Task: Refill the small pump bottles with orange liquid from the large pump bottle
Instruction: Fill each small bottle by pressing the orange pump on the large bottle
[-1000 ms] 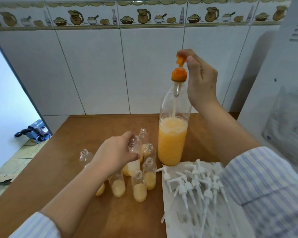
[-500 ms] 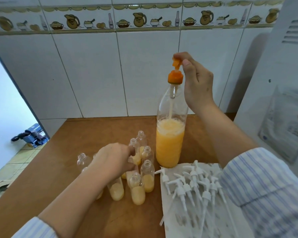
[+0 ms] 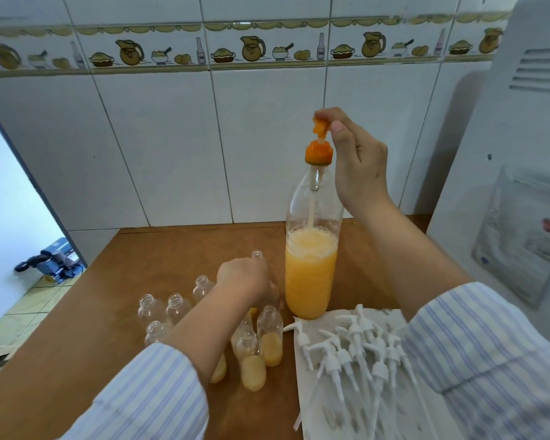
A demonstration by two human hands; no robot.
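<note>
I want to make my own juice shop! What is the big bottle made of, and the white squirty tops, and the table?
Big bottle: probably clear, glossy plastic, since the orange liquid and tube show through.
White pump tops: likely opaque moulded plastic with thin tubes.
Table: looks like smooth brown wood or a laminate; no clear grain shows, so I can't tell which.

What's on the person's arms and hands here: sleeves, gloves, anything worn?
Both hands are bare: no gloves, rings or watch show on the left hand or the right hand. Both arms wear a light shirt with thin blue and white stripes; the left sleeve and the right sleeve sit pushed back, forearms uncovered.
</note>
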